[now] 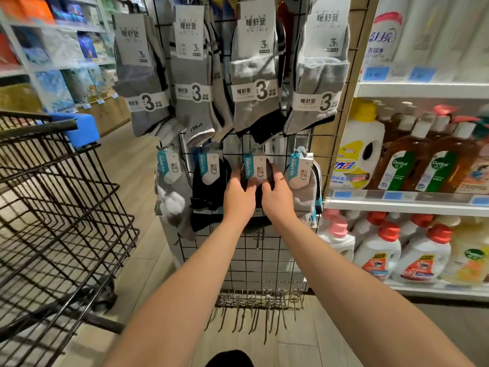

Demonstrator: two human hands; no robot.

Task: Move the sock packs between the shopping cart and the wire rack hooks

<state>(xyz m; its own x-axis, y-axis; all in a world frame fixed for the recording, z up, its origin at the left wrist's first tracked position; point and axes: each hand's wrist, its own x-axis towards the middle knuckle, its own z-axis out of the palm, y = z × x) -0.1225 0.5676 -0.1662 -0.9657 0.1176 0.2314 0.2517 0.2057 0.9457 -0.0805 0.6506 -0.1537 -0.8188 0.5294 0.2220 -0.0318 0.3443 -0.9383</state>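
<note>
A wire grid rack (264,263) carries hanging sock packs. Both arms reach forward to a dark sock pack (256,170) with a teal and white label, third from the left in the lower row. My left hand (238,197) grips its left side, fingers curled round the edge. My right hand (277,194) grips its right side, thumb over the label's lower edge. Beside it hang a black sock pack (209,192) on the left and a grey one (304,192) on the right.
Larger grey three-pair sock packs (254,83) hang in the upper row. A black wire shopping cart (58,207) with a blue handle part stands at the left. Shelves at the right hold detergent bottles (381,250) and brown Dettol bottles (402,160). Bare hooks (259,311) jut from the rack's bottom.
</note>
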